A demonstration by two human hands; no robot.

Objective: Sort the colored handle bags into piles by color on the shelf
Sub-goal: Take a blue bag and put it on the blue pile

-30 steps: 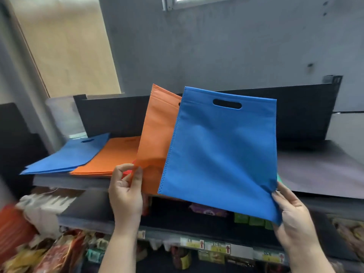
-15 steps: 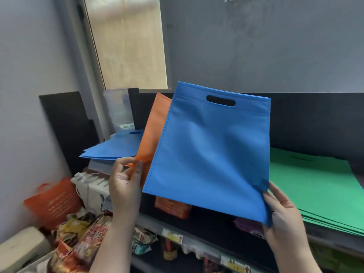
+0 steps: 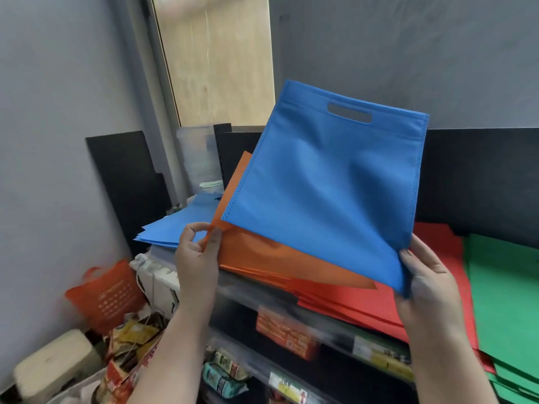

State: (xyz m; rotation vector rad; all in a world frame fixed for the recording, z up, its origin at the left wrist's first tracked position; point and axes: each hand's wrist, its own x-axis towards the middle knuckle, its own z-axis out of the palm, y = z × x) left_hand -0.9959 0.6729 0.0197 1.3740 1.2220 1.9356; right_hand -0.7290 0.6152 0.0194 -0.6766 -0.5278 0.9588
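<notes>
Head view shows me both hands raised in front of the shelf (image 3: 335, 325), each with a bag. My right hand (image 3: 428, 275) pinches the lower corner of a blue bag (image 3: 323, 196), thumb on the near face and fingers behind, so the bag hangs tilted in the air with its handle slot up and toward the wall. My left hand (image 3: 198, 258) pinches the corner of an orange bag (image 3: 233, 196) between thumb and fingertips; most of that bag is hidden behind the blue one, and I read this as peeling the two apart so each can go to its own colour.

Below them the piles run along the shelf: a blue pile (image 3: 175, 228) at the far left, an orange pile (image 3: 280, 263) next to it under my hands, then a red pile (image 3: 364, 301), then a green pile (image 3: 507, 301) at the right. Each pile lies flat, neighbours overlapping at the edges.

I judge the blue bag has to travel left, over the orange pile, to reach its match, while the orange bag is already almost over its own pile. Holding by corners keeps the limp fabric spread, but it will flop and could drag the stacked orange bags out of line if carried low.

A clear tub (image 3: 201, 158) stands behind the blue pile.
</notes>
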